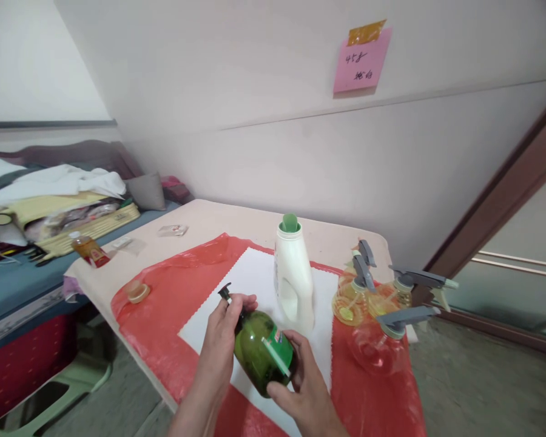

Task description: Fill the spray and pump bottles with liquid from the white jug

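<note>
I hold a green pump bottle tilted over the table, its black pump head pointing up and left. My left hand grips its neck just below the pump. My right hand wraps the bottle's lower body near the label. Just behind stands a white detergent jug with an open top and a green spout, upright on a white cloth.
A red plastic sheet covers the table. Several spray bottles cluster at the right. A small cap, a small bottle and a clear packet lie at the left. A cluttered bed is beyond.
</note>
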